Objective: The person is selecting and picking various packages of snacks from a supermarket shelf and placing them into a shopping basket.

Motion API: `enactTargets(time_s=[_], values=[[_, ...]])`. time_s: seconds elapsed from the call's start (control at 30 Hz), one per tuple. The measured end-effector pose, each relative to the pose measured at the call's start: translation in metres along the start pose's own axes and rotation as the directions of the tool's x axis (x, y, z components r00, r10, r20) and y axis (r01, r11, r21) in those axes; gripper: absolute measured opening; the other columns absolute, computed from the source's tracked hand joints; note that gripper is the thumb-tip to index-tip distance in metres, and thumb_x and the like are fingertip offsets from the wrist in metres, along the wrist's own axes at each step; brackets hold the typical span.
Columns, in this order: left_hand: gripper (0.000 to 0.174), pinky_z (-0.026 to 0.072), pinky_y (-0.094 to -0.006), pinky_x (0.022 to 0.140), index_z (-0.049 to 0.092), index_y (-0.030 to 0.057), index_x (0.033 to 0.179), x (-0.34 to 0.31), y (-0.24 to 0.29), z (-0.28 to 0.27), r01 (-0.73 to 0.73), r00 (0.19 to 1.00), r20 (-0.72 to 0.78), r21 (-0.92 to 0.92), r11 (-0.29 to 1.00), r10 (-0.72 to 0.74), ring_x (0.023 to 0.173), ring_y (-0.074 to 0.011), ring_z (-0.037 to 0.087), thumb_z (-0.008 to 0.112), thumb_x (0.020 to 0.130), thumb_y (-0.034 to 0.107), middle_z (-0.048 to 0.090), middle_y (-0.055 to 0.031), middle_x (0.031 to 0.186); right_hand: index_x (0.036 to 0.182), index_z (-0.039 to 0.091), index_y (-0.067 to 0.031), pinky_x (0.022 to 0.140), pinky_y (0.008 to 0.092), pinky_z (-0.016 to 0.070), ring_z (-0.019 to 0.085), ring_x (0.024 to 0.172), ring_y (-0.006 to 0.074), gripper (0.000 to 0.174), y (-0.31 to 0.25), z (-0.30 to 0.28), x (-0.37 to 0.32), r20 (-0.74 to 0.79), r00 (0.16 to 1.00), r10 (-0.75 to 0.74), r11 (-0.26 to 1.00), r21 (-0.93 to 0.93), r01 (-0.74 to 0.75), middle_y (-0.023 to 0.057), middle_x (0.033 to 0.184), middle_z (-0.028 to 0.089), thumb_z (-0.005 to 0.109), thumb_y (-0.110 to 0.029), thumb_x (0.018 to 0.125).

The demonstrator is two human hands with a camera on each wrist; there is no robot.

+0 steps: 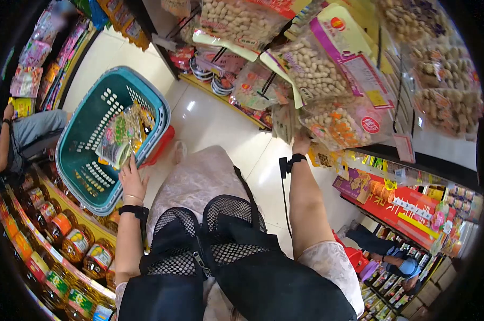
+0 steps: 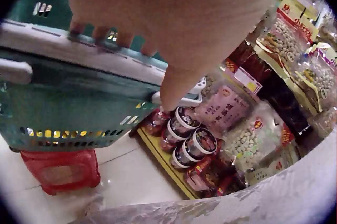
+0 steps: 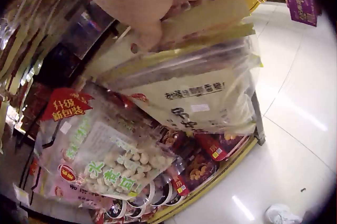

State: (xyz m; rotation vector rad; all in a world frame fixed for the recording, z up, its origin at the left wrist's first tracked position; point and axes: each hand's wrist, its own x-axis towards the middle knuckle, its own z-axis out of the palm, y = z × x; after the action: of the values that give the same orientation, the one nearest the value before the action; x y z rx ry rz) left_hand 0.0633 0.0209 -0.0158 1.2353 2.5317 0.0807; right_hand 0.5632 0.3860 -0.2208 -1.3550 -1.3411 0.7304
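My left hand (image 1: 134, 182) grips the rim of a teal shopping basket (image 1: 84, 115), its fingers over the edge and its thumb outside in the left wrist view. Inside the basket lie clear packaged food bags (image 1: 116, 136). At the hanging rack on the right, my right hand (image 1: 300, 145) pinches the top edge of a pale, flat plastic bag (image 3: 195, 100) with printed lettering, thumb on the near side. Its other fingers are mostly hidden in the right wrist view. Just beside that bag hangs a clear peanut bag (image 3: 126, 163) with green lettering.
More peanut bags (image 1: 316, 64) hang on hooks above. Round tubs (image 2: 195, 145) stand on the low shelf below. A red stand (image 2: 63, 171) shows under the basket. Oil bottles (image 1: 76, 241) line the left shelf. Other people (image 1: 402, 265) are at the shelves on both sides.
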Motion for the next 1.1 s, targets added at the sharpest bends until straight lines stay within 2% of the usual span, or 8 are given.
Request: enactTargets(time_s=[0.03,0.07,0.1,0.23,0.3,0.43,1.03,1.1], values=[[0.093,0.0285,-0.0496,0.099,0.018,0.0100,0.141,-0.001,0.003,0.005,0.023,1.000,0.000,0.018,1.000,-0.023,0.119,-0.0359,0.035,0.074,0.067,0.020,0.037,-0.0164,0.127,0.099,0.065,-0.0096,0.082,0.0423,0.0430,0.059,0.093,0.0304,0.028,-0.022,0.000,0.010,0.242,0.969,0.040,0.764,-0.633,0.126,0.0147,0.100,0.063,0.049,-0.029,0.087],[0.093,0.0262,-0.0513,0.101,0.017,0.0103,0.141,-0.002,0.008,0.003,0.032,0.999,0.013,0.014,0.999,-0.032,0.121,-0.0357,0.034,0.074,0.067,0.020,0.035,-0.0164,0.130,0.099,0.065,-0.0064,0.083,0.0405,0.0439,0.059,0.094,0.0299,0.027,-0.056,0.001,0.016,0.397,0.891,0.218,0.178,-0.914,0.364,0.0164,0.101,0.063,0.048,-0.024,0.087],[0.093,0.0257,-0.0514,0.101,0.017,0.0103,0.141,-0.002,0.011,0.005,0.051,0.999,0.007,0.028,0.998,-0.051,0.121,-0.0356,0.033,0.074,0.068,0.020,0.034,-0.0164,0.131,0.098,0.063,-0.0009,0.083,0.0385,0.0445,0.059,0.094,0.0313,0.024,-0.083,0.009,0.013,0.238,0.965,0.107,0.730,-0.678,0.086,0.0159,0.100,0.063,0.048,-0.016,0.087],[0.093,0.0244,-0.0526,0.102,0.016,0.0108,0.141,0.001,0.024,0.012,0.137,0.990,0.014,0.064,0.988,-0.138,0.123,-0.0359,0.031,0.073,0.068,0.019,0.032,-0.0164,0.132,0.099,0.063,0.0006,0.084,0.0341,0.0449,0.059,0.094,0.0291,0.023,-0.057,0.011,0.015,0.224,0.969,-0.108,0.612,-0.753,0.243,0.0152,0.103,0.063,0.051,-0.014,0.085],[0.094,0.0237,-0.0529,0.102,0.016,0.0120,0.141,0.002,0.025,0.018,0.150,0.989,-0.013,0.089,0.985,-0.150,0.124,-0.0357,0.030,0.073,0.068,0.020,0.033,-0.0161,0.129,0.100,0.061,0.0043,0.083,0.0292,0.0447,0.060,0.093,0.0231,0.021,-0.073,0.020,0.008,0.000,0.990,0.140,0.935,-0.329,-0.132,0.0138,0.104,0.063,0.052,-0.008,0.085],[0.094,0.0229,-0.0529,0.103,0.016,0.0135,0.141,0.000,0.031,0.025,0.195,0.981,-0.041,0.142,0.971,-0.191,0.123,-0.0339,0.030,0.074,0.068,0.021,0.035,-0.0147,0.128,0.095,0.061,0.0099,0.081,0.0282,0.0438,0.057,0.090,0.0188,0.017,-0.116,0.041,-0.004,-0.132,0.972,0.196,0.978,-0.052,-0.204,0.0144,0.102,0.063,0.057,0.002,0.080],[0.089,0.0190,-0.0540,0.104,0.019,0.0145,0.141,0.001,0.043,0.046,0.318,0.948,-0.071,0.217,0.923,-0.310,0.126,-0.0310,0.028,0.071,0.070,0.026,0.034,-0.0129,0.131,0.098,0.061,0.0074,0.082,0.0293,0.0429,0.057,0.088,0.0173,0.022,-0.073,0.014,0.014,-0.079,0.968,0.239,0.965,0.134,-0.228,0.0094,0.102,0.062,0.052,-0.004,0.081],[0.089,0.0189,-0.0538,0.104,0.018,0.0146,0.141,0.001,0.041,0.048,0.319,0.948,-0.082,0.224,0.921,-0.308,0.126,-0.0309,0.028,0.072,0.070,0.027,0.033,-0.0130,0.131,0.096,0.060,0.0079,0.081,0.0287,0.0432,0.057,0.088,0.0179,0.022,-0.073,0.015,0.017,-0.060,0.882,0.468,0.742,0.568,-0.356,0.0102,0.101,0.062,0.051,-0.003,0.080]])
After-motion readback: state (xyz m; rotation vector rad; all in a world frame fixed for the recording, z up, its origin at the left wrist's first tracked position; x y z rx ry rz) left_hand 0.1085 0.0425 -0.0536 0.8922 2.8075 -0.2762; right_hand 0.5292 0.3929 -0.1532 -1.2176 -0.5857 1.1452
